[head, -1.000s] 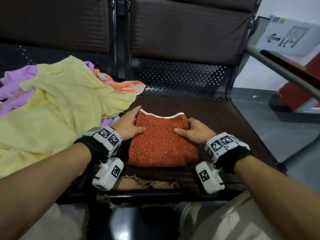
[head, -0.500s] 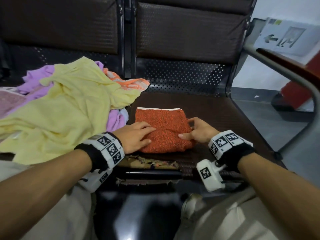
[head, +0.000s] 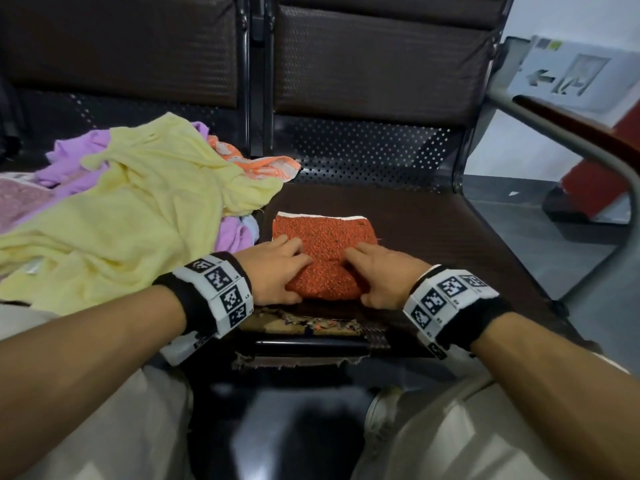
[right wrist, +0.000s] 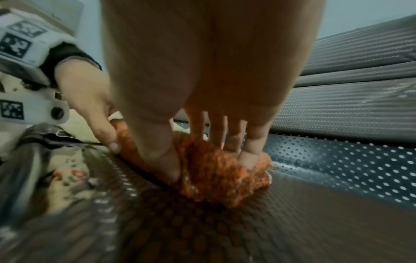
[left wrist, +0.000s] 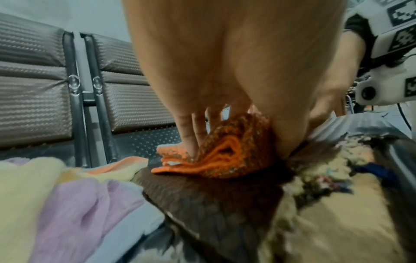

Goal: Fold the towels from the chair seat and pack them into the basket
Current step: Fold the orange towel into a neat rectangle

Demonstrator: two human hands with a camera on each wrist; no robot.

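Note:
A folded orange towel (head: 323,237) with a white far edge lies on the brown chair seat (head: 433,244). My left hand (head: 291,271) grips its near left corner, fingers on top and thumb at the front edge. My right hand (head: 367,275) grips the near right corner the same way. In the left wrist view the orange towel (left wrist: 225,154) shows stacked layers, bunched up under my fingers (left wrist: 191,131). In the right wrist view my thumb and fingers (right wrist: 247,147) pinch the near edge of the orange towel (right wrist: 213,174). No basket is in view.
A heap of unfolded towels covers the seat to the left: a yellow one (head: 138,216) on top, purple ones (head: 79,150) and an orange patterned one (head: 263,164). The seat's front edge (head: 301,323) is torn. A metal armrest (head: 571,140) runs on the right.
Both hands slid from the towel's sides to its near edge and now pinch it. The near part of the towel has bunched up under them.

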